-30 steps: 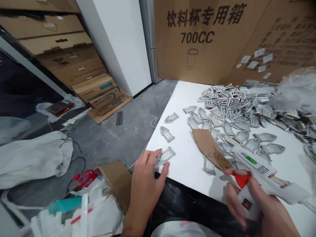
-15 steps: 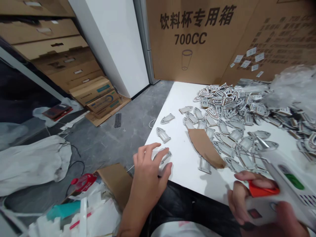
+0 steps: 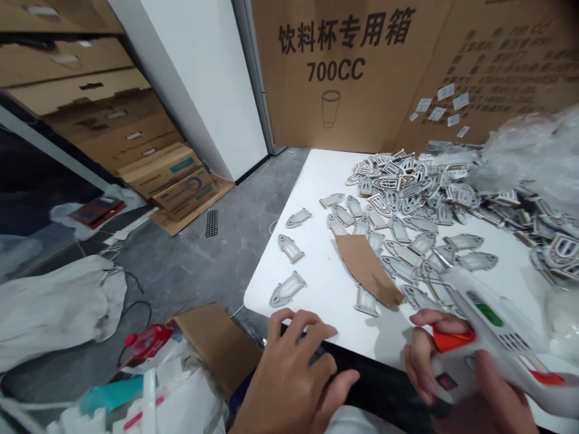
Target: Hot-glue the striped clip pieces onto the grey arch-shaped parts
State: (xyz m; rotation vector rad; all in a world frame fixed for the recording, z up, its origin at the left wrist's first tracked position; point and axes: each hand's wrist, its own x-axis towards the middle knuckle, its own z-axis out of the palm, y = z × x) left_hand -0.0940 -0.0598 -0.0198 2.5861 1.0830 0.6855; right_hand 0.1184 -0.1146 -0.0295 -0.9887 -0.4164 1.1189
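Note:
My right hand (image 3: 456,380) is wrapped round the grip of a white glue gun (image 3: 502,334) with an orange trigger, its nozzle pointing up-left over the white table (image 3: 325,301). My left hand (image 3: 298,374) hovers at the table's near edge, fingers curled and apart, holding nothing. A flat grey cut-out piece (image 3: 287,289) lies on the table just beyond its fingertips. A brown cardboard scrap (image 3: 366,268) lies among other grey pieces.
A large heap of grey cut-out pieces (image 3: 434,199) and a clear plastic bag (image 3: 534,157) cover the table's far right. Big cardboard boxes (image 3: 344,66) stand behind. On the floor to the left lie white bags (image 3: 54,307), flat cartons (image 3: 176,175) and scraps.
My left hand let go of the grey piece at the table's corner and pulled back toward me. The glue gun swung out to the right, then back.

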